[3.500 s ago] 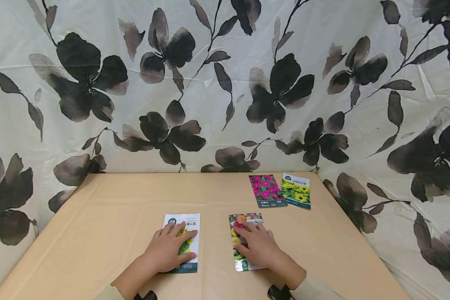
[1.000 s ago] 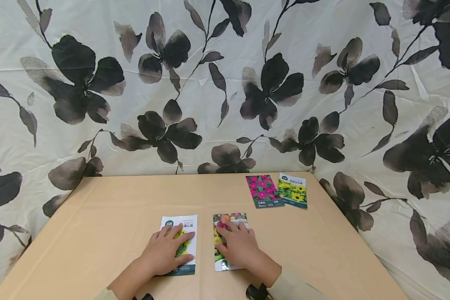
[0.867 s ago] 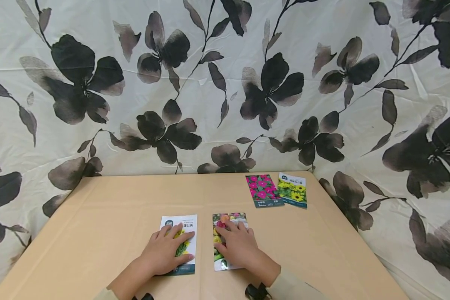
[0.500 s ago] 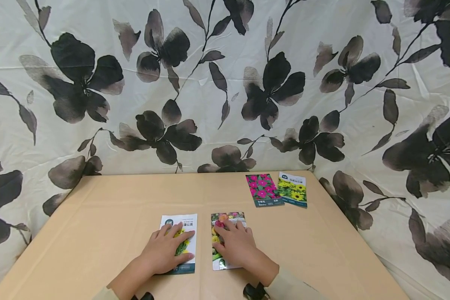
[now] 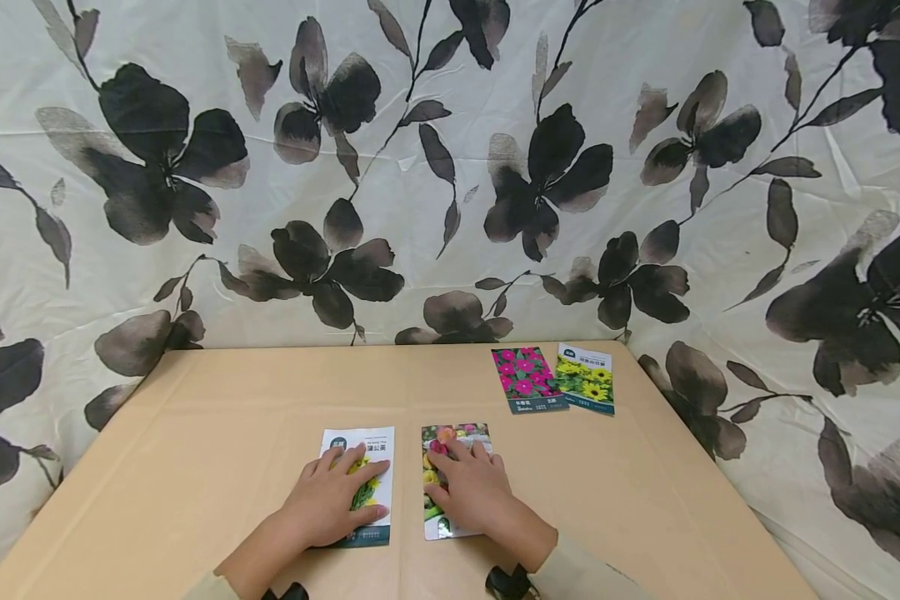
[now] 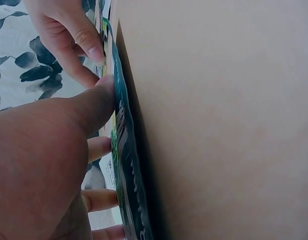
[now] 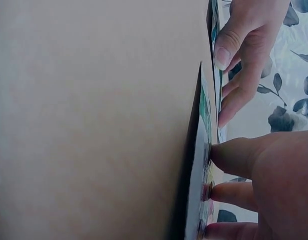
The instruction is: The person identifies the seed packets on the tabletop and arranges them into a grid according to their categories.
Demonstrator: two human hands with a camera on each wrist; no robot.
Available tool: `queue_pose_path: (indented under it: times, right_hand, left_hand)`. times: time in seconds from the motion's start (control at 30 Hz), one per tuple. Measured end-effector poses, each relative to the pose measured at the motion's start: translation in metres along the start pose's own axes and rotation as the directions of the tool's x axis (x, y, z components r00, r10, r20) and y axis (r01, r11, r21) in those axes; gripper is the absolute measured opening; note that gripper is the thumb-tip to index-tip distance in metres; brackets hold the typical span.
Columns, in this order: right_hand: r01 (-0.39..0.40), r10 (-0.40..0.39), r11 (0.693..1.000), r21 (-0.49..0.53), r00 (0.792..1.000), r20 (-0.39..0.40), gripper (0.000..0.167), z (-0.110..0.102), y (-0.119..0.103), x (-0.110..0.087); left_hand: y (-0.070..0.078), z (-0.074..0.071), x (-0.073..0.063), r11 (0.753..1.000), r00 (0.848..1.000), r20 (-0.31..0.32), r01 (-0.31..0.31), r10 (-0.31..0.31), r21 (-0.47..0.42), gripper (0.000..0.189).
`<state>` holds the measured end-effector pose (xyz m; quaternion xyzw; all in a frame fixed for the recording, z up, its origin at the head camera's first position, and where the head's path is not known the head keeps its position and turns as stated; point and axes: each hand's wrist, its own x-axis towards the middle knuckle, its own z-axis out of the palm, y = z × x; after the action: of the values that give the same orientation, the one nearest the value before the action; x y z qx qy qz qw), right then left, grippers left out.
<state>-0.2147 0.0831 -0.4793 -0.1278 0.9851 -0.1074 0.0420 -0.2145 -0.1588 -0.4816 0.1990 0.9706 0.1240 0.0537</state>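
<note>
Lying on table (image 5: 232, 417), near side: white packet (image 5: 363, 496) under left hand (image 5: 328, 498), multicoloured packet (image 5: 431, 468) under right hand (image 5: 474, 492); both hands' fingers outstretched, gripping nothing. Table's far right corner: pink packet (image 5: 525, 377), yellow packet (image 5: 586, 385).

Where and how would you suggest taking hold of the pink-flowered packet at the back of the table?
I'd probably pinch the pink-flowered packet by its long left edge, coming from the left: it lies flat, with bare table beside that edge, while its right side meets the yellow-flowered packet.
</note>
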Motion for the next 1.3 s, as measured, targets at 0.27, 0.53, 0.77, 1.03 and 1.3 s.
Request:
queue_pose_path:
  times: [0.27,0.53,0.77,1.03,1.3]
  right_hand:
    - [0.026,-0.026,1.0,-0.002,1.0,0.005,0.054,-0.0009,0.0025,-0.0001]
    - [0.046,-0.046,0.999,-0.009,0.999,0.02,0.054,-0.0042,0.007,0.0013]
    - [0.048,-0.048,0.998,-0.044,0.999,0.018,0.054,-0.0046,0.0066,0.0012]
    - [0.034,-0.033,0.998,-0.057,0.999,0.014,0.056,-0.0013,0.0052,0.002]
    - [0.025,-0.024,0.999,-0.035,1.0,0.019,0.056,-0.0032,0.0027,-0.0001]
  left_hand:
    - [-0.0006,0.0008,-0.0007,1.0,1.0,-0.001,0.001,-0.001,-0.008,0.067]
    - [0.0006,0.0016,-0.0008,1.0,1.0,-0.005,-0.003,0.003,-0.006,0.065]
    - [0.0004,0.0034,-0.0007,1.0,1.0,-0.009,-0.003,0.003,0.006,0.065]
    - [-0.0002,0.0023,-0.0007,1.0,1.0,-0.011,-0.007,0.007,0.006,0.065]
    - [-0.0008,0.002,-0.0004,1.0,1.0,-0.007,-0.006,0.006,0.002,0.065]
